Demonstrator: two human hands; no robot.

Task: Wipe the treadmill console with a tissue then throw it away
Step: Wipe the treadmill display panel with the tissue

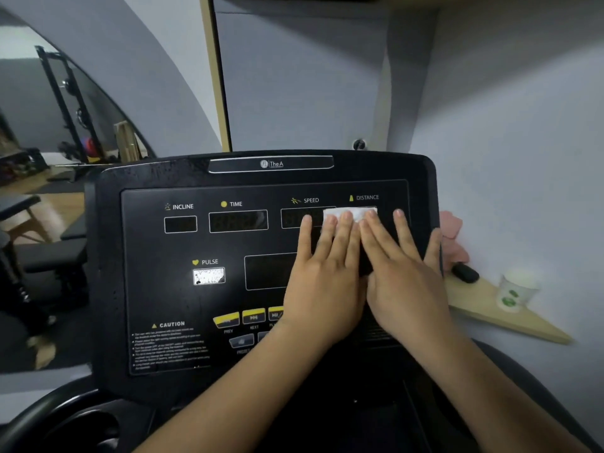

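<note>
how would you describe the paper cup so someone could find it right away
Start at the black treadmill console and look right, past its edge, to the wooden shelf along the wall. The paper cup stands there, white with green marks, unlike the dark object lying nearer the console.

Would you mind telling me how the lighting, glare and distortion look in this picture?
Head view: dim, even light; glare whitens the PULSE window on the console; wide-angle distortion curves the wall edges at left; the cup at right is soft; both hands on the tissue look fairly sharp.
</note>
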